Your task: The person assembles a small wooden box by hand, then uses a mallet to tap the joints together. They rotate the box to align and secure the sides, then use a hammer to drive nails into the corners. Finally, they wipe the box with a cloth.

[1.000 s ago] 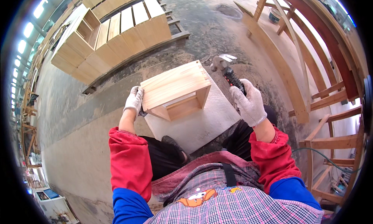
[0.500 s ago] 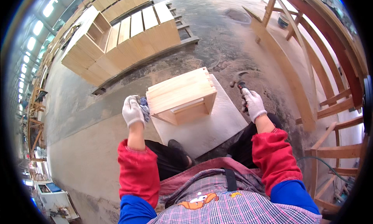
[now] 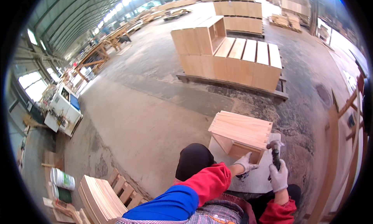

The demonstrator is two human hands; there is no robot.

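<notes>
A pale wooden box, open on its near side with finger joints at its corners, rests on a light board on the floor. My left hand, in a white glove, is by the box's near lower edge. A dark, crumpled cloth shows under its palm; some fingers point toward the box. My gloved right hand is closed round the dark handle of a hammer. The hammer is upright, its head close to the box's right corner.
Farther off, large wooden boxes lie on a pallet. A stack of wooden boards and white buckets are at the lower left. A white machine stands farther left; long timber leans at the right.
My view has swung left, so the box appears farther right. My left hand has moved from the box's left side to its near side. The right hand has raised the hammer upright beside the box.
</notes>
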